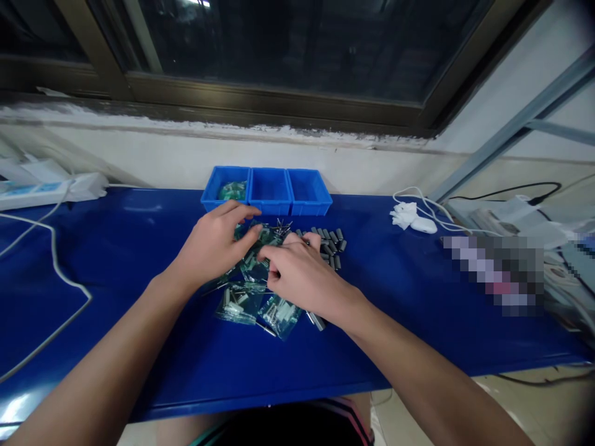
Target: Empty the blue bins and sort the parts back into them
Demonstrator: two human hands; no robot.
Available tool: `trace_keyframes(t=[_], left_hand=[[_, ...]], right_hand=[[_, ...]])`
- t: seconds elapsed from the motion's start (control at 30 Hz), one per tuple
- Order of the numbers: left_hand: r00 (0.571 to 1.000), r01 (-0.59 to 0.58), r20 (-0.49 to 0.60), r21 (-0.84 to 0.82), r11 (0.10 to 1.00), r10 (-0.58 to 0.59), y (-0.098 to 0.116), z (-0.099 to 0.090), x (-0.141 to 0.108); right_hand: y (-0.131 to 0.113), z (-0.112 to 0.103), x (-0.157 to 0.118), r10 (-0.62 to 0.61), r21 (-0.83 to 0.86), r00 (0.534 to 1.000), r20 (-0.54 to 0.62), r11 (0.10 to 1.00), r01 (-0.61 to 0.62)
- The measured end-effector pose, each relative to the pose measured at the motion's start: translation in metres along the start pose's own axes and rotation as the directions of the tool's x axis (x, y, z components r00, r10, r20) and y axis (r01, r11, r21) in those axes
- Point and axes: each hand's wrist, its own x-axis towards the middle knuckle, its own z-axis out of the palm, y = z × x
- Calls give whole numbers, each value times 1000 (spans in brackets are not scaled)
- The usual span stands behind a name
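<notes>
My left hand (220, 240) hovers at the left side of a pile of small clear plastic bags (253, 266), thumb and fingers apart, with no object seen between them. My right hand (302, 269) reaches over the pile's right side, its fingers curled downward; whatever they hold is hidden. White and metal pieces show inside two nearer bags, a left bag (238, 303) and a right bag (279, 316). Beyond the hands lie loose screws (280, 227). Several dark grey cylinders (332, 244) are grouped right of my right hand, partly covered by it.
Three joined blue bins (269, 192) stand by the wall, the left one holding clear bags. A white power strip (56, 191) and cable (58, 260) lie left. Crumpled white tissue (403, 215) and a white plug-like item (424, 225) lie right, near a metal frame (493, 139).
</notes>
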Motion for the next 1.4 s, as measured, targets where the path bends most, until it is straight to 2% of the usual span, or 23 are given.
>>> trace_keyframes(t=[0.43,0.67,0.8,0.9,0.97,1.0,1.1,1.17,1.2,1.27,1.4], left_hand=[[1000,0,-15,22,1000,1,-3,-1,1],[1000,14,1,4,1000,-14,-9,1,1],[1000,24,4,4,1000,-24,-9,0,2],[1000,21,-2,-5,1000,-21,-8,-1,2],[1000,26,2,-4,1000,-26,-7,-1,2],[999,32,9,-1,999,-32,-8,-2,2],[997,61,51,9,998,-61,-9,-4,1],[992,79,99,9,997,-79,-10,-4,0],[988,82,133,9,997,-82,-10,-4,0],[974,83,207,26,996,-87,-11,-4,-2],[942,91,307,166,982,-139,-12,-2,-8]], right_hand=[[6,-9,-2,-43,51,996,83,998,39],[14,-14,5,-69,156,993,98,986,54],[18,-28,4,-104,229,985,140,971,70],[23,-45,-1,-83,353,990,114,935,38],[30,-54,-4,-45,512,998,44,859,16],[35,-58,-5,-30,609,1000,-4,793,26],[49,-62,-4,36,845,978,-205,510,158],[56,-61,0,127,909,946,-299,341,241],[60,-60,1,185,925,932,-312,285,253],[66,-59,4,281,954,924,-262,223,202],[80,-55,7,401,985,915,-44,169,-27]])
